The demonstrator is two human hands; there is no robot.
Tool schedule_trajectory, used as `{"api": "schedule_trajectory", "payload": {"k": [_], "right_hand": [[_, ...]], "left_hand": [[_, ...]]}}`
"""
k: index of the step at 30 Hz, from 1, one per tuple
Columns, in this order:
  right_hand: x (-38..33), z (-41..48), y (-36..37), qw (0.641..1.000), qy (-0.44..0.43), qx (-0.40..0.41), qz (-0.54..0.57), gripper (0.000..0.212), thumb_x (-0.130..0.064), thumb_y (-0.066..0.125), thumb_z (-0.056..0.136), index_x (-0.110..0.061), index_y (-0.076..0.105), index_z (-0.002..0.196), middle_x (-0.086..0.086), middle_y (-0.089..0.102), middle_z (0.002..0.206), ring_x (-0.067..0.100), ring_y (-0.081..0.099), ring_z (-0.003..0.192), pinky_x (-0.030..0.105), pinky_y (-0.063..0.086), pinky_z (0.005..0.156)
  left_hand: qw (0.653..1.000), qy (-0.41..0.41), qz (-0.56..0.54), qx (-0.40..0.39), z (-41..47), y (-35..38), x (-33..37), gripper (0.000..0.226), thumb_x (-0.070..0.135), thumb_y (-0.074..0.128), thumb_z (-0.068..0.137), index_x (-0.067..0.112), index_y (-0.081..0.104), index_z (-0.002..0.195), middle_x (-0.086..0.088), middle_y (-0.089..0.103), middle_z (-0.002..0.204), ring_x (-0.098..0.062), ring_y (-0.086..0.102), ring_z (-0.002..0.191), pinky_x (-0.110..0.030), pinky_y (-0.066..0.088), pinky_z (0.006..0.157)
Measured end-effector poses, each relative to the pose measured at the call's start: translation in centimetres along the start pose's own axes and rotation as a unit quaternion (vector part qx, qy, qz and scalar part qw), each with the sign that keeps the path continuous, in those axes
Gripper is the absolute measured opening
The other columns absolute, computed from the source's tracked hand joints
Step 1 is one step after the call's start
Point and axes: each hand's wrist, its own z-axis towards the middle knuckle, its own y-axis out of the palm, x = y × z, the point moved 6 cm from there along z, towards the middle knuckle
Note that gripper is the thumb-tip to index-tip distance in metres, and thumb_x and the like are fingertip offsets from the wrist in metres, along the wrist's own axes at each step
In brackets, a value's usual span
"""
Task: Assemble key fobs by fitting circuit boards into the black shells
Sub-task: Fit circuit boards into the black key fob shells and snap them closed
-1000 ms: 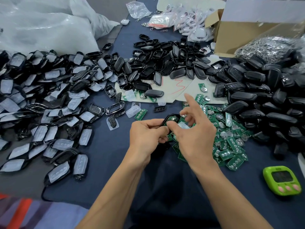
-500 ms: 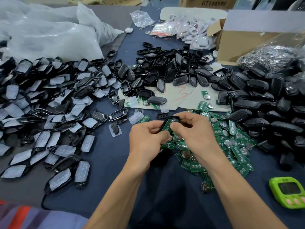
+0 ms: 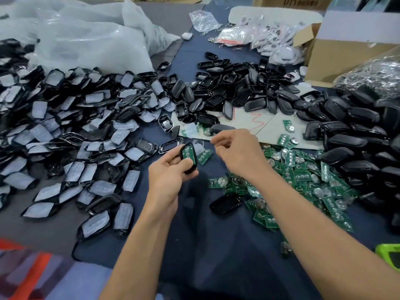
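Green board (image 3: 187, 153): lies face up inside a black shell (image 3: 193, 168) and fills its opening. Whether it is pressed fully home cannot be told.
Black shell: held up just left of the board pile (image 3: 303, 180), clear of the blue cloth (image 3: 216, 245).
Left hand (image 3: 168, 174): fingers are curled round the shell from behind, with the thumb across its lower end.
Right hand (image 3: 238, 154): over the pile's far-left edge, just apart from the shell. Its fingers are loosely curled with nothing seen in them, though the tips are blurred.
Step in hand: fitting looks done or nearly done for this fob, judging by the board sitting square in the shell.
Next move: probably a firm thumb press to seat the board, then setting the fob aside. After that, a fine pinch should lift a single board from the overlapping pile.
Spare shell (image 3: 226, 203): touches the pile's near-left edge and is the nearest empty one.
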Motion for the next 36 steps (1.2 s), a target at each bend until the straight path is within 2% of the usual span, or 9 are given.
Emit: {"api": "schedule_trajectory", "payload": {"k": [3,6,14,17,20,24,28,31,36], "right_hand": [[-1.9,1.3,2.9,0.998,-0.029,-0.02,-0.045,0.024,-0.007,0.063,0.093,-0.02,0.081,0.103,0.001,0.078,0.096,0.016,0.07,0.092,0.031,0.057,0.09],[-3.9,2.1,6.0,0.991,-0.069,-0.055,-0.097,0.027,-0.003,0.063,0.088,-0.017,0.08,0.101,0.009,0.078,0.094,0.027,0.07,0.093,0.038,0.057,0.087],[-9.4,2.7,12.1,0.973,-0.154,-0.09,-0.144,0.02,-0.012,0.061,0.09,-0.021,0.078,0.092,0.006,0.074,0.093,0.025,0.064,0.095,0.039,0.056,0.083],[-11.9,1.9,15.2,0.949,-0.213,-0.139,-0.187,0.016,-0.022,0.069,0.09,-0.021,0.074,0.105,0.008,0.069,0.103,0.027,0.058,0.105,0.033,0.046,0.08],[-13.2,1.2,17.1,0.905,-0.273,-0.138,-0.296,0.017,-0.018,0.072,0.087,-0.015,0.068,0.103,0.005,0.063,0.101,0.029,0.056,0.106,0.037,0.04,0.077],[-13.8,1.1,17.4,0.9,-0.264,-0.123,-0.325,0.017,-0.008,0.067,0.08,-0.019,0.056,0.086,0.0,0.056,0.086,0.028,0.057,0.1,0.041,0.039,0.089],[-12.3,1.2,15.2,0.955,-0.17,-0.099,-0.221,0.028,-0.009,0.061,0.083,-0.029,0.075,0.098,0.0,0.073,0.101,0.026,0.064,0.101,0.035,0.042,0.082],[-10.1,0.9,11.3,0.989,-0.106,-0.058,-0.088,0.034,-0.01,0.057,0.091,-0.033,0.081,0.095,-0.011,0.072,0.083,0.018,0.067,0.084,0.031,0.053,0.075],[-6.4,-2.0,4.2,0.992,-0.086,-0.047,0.085,0.032,-0.002,0.064,0.092,-0.027,0.083,0.091,-0.015,0.068,0.06,0.005,0.049,0.047,0.011,0.035,0.051]], "left_hand": [[1.0,0.013,-0.024,0.001,0.7,-1.7,0.8,0.029,-0.012,0.064,0.092,0.012,0.072,0.105,-0.002,0.076,0.085,-0.011,0.069,0.068,-0.021,0.057,0.06],[0.998,0.017,-0.056,0.034,1.4,-3.8,1.5,0.025,-0.013,0.058,0.095,0.008,0.067,0.103,0.0,0.076,0.08,-0.015,0.069,0.065,-0.022,0.058,0.058],[0.979,0.072,-0.118,0.151,1.6,-9.9,4.0,0.028,-0.011,0.051,0.099,0.01,0.057,0.116,-0.009,0.072,0.097,-0.012,0.072,0.067,-0.021,0.055,0.055],[0.972,0.089,-0.128,0.174,1.7,-12.0,4.6,0.027,-0.01,0.053,0.098,0.01,0.058,0.115,-0.011,0.072,0.098,-0.015,0.071,0.067,-0.022,0.054,0.056],[0.969,0.099,-0.135,0.181,1.6,-13.3,4.8,0.029,-0.01,0.055,0.096,0.015,0.06,0.11,-0.009,0.076,0.095,-0.015,0.072,0.068,-0.022,0.054,0.056],[0.966,0.1,-0.143,0.192,1.5,-14.0,4.5,0.031,-0.01,0.056,0.096,0.017,0.06,0.11,-0.002,0.08,0.086,-0.014,0.073,0.066,-0.022,0.055,0.056],[0.97,0.091,-0.121,0.188,1.2,-13.3,4.5,0.033,-0.01,0.055,0.097,0.02,0.06,0.11,-0.003,0.078,0.09,-0.014,0.073,0.066,-0.021,0.055,0.057],[0.977,0.077,-0.109,0.165,0.7,-11.8,4.6,0.034,-0.013,0.054,0.097,0.017,0.059,0.113,-0.012,0.072,0.1,-0.016,0.072,0.064,-0.023,0.057,0.058],[0.996,0.061,-0.029,0.062,-0.2,-6.7,4.1,0.047,-0.017,0.057,0.091,0.021,0.064,0.116,-0.003,0.076,0.08,-0.019,0.072,0.065,-0.026,0.059,0.058]]}}
